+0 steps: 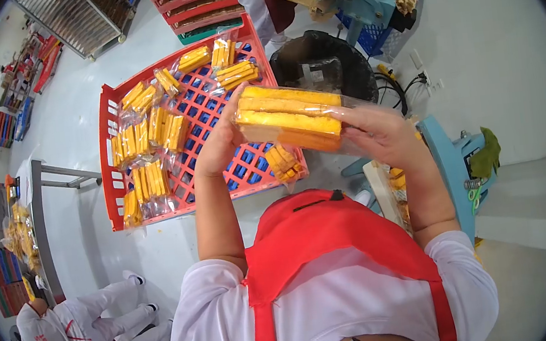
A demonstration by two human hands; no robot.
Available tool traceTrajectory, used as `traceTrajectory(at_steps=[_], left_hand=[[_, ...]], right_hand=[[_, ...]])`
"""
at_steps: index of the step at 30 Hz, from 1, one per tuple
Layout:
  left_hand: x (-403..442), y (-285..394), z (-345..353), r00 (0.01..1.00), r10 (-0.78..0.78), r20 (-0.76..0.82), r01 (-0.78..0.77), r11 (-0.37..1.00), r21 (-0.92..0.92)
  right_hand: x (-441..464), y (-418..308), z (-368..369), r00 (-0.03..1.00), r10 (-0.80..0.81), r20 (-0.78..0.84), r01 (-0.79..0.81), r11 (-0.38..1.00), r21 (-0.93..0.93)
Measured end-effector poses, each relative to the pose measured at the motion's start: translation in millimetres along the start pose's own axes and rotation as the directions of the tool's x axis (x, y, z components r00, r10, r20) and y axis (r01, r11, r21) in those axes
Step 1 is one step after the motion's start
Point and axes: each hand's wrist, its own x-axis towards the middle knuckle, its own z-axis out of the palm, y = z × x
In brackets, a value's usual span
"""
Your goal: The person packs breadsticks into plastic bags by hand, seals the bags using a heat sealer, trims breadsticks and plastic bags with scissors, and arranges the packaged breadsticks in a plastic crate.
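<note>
Between my two hands is a clear plastic pack of yellow bread sticks (290, 118), held up in front of my red apron. My left hand (219, 143) grips the pack's left end, its fingers partly hidden behind it. At the right end my right hand (380, 133) closes on the wrapper, thumb and fingers on either side. Beneath and beyond lies a red plastic crate (113, 182) with a lattice bottom. Several similar packs (151, 181) rest in it, mostly along its left and far sides, and one pack (283, 162) sits at its near right corner.
A black round bin (355, 67) stands beyond my right hand. Blue-green machines (442, 151) are at the right, one with a green-handled tool. Stacked red crates (197, 4) and a person in a dark apron (254, 1) are ahead. Two people in white (79, 327) are at lower left, near a metal table (40, 224).
</note>
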Motion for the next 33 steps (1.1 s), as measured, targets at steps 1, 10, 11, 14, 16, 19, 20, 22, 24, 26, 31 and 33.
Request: traceTrajectory(at_steps=[1, 10, 11, 14, 16, 19, 20, 22, 24, 26, 31, 33], left_hand=[[0.5, -2.2, -0.6, 1.0, 0.001, -0.005, -0.001, 1.0, 0.002], [-2.9, -15.0, 1.7, 0.999, 0.005, -0.037, -0.018, 0.939, -0.344], [-4.9, -19.3, 0.1, 0.999, 0.019, -0.04, -0.032, 0.93, -0.365], [-8.1, -24.2, -3.3, 0.999, -0.022, 0.033, 0.033, 0.913, -0.406], [-9.0, -29.2, -3.9, 0.999, -0.047, 0.005, 0.044, 0.882, -0.469], [-8.3, -29.1, -2.9, 1.0, 0.019, 0.002, -0.015, 0.863, -0.505], [-7.3, -23.7, 0.7, 0.997, -0.05, -0.051, 0.016, 0.847, -0.531], [-7.9, -22.2, 2.8, 0.988, -0.12, -0.102, 0.043, 0.826, -0.562], [-9.0, -24.7, 3.1, 0.954, -0.289, 0.08, 0.268, 0.706, -0.655], [-10.8, -33.5, 0.2, 0.953, -0.29, 0.087, 0.27, 0.688, -0.674], [-13.2, -49.1, 1.0, 0.946, -0.318, 0.067, 0.267, 0.642, -0.718], [-14.0, -41.1, -5.4, 0.943, -0.332, 0.024, 0.243, 0.635, -0.733]], right_hand=[[-0.3, -0.6, 2.9, 0.999, -0.039, -0.002, 0.039, 0.995, -0.087], [0.6, 2.6, 17.2, 0.974, -0.221, -0.042, 0.206, 0.952, -0.228], [0.7, 2.1, 16.0, 0.976, -0.22, 0.003, 0.213, 0.944, -0.25], [9.5, -6.8, 10.5, 0.942, -0.335, 0.023, 0.326, 0.897, -0.299], [10.9, -12.7, 5.1, 0.945, -0.317, 0.079, 0.326, 0.899, -0.292], [12.4, -22.7, -1.8, 0.944, -0.309, 0.12, 0.331, 0.891, -0.311], [12.7, -24.4, -2.5, 0.942, -0.318, 0.104, 0.335, 0.881, -0.335], [14.6, -21.0, -1.2, 0.939, -0.329, 0.1, 0.343, 0.883, -0.319], [15.7, -22.1, -0.7, 0.937, -0.338, 0.092, 0.349, 0.885, -0.307], [17.5, -29.9, -1.7, 0.946, -0.278, 0.164, 0.319, 0.885, -0.339], [17.6, -46.4, -14.7, 0.954, -0.236, 0.185, 0.291, 0.878, -0.379], [12.9, -54.9, -21.0, 0.957, -0.235, 0.173, 0.287, 0.864, -0.413]])
